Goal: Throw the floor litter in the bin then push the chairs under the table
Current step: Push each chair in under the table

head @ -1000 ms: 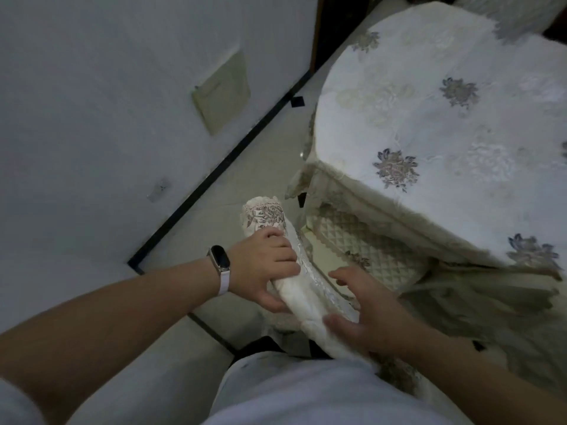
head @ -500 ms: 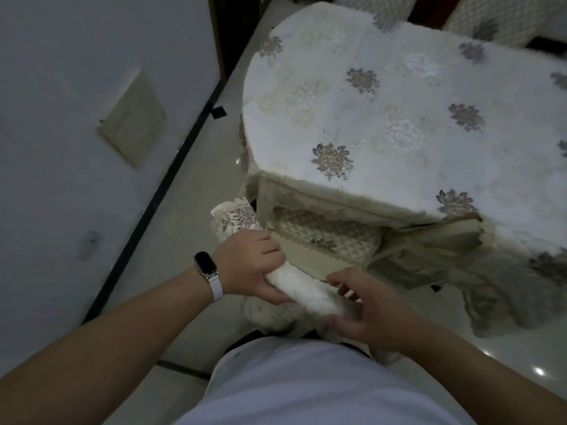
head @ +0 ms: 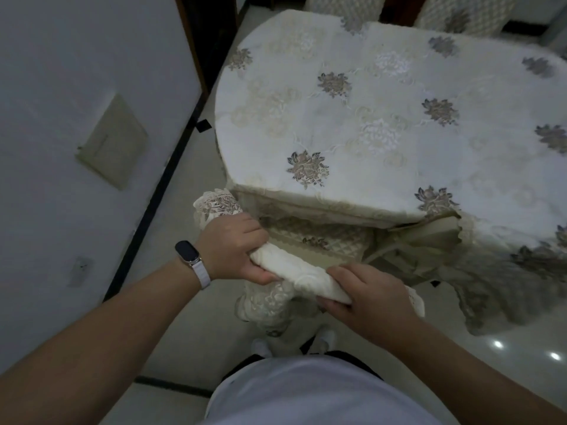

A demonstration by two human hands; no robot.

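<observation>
Your left hand (head: 233,246) is curled over the top rail of the chair with the cream embroidered fabric cover (head: 294,271), fingers wrapped over the front and thumb underneath. Your right hand (head: 368,292) grips the same rail just beside it, fingers folded over the top and thumb tucked below. The rail runs at a slant between your two hands, with its lace-trimmed end sticking out past your left knuckles.

The chair stands on the pale glossy tiled floor (head: 196,317) at the near edge of the table draped in a white cloth with grey-brown flower motifs (head: 383,118), close to its near-left rounded corner. The quilted beige seat (head: 319,240) is partly under the cloth's hanging edge, and the rest shows in front of it. To the right of the seat the cloth hangs in bunched folds.

A dark-faced band with a white strap (head: 188,254) sits on your left wrist. Two more quilted-cover chairs (head: 343,3) stand at the table's far edge. A beige rectangular plate (head: 113,142) is set in the white wall on your left.
</observation>
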